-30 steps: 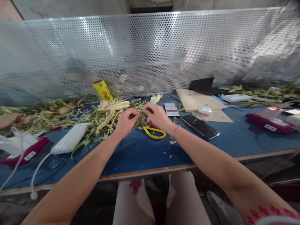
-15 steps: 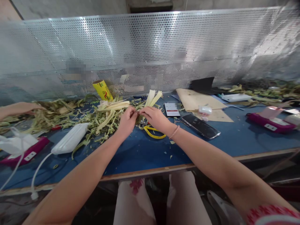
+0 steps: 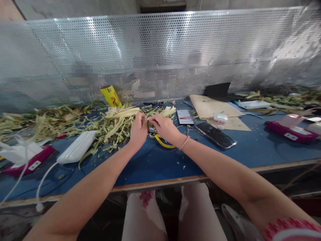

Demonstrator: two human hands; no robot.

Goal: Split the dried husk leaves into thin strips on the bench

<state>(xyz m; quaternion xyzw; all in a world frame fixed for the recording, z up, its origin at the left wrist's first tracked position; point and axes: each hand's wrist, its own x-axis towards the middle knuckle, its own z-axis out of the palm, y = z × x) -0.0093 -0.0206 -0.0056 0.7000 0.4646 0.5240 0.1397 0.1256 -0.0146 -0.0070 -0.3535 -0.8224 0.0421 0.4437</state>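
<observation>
My left hand and my right hand meet over the blue table, fingertips pinched close together on a small greenish piece of dried plant. The fingers cover most of that piece. Pale, flat plant strips stick out just behind my right hand. Below the hands, partly hidden by them, lies a cutter with yellow handles. A heap of dried, pale green plant stalks and leaves spreads beside my left hand.
A phone, a second device with a lit screen and brown paper lie to the right. Leftward are a white power bank-like block and a magenta power strip. A yellow tube leans near the perforated metal panel.
The pale strips behind my right hand have dropped lower and tilted right. My hands remain pinched together with slightly shifted fingers. Another person's hand has left the plant heap at the far left.
</observation>
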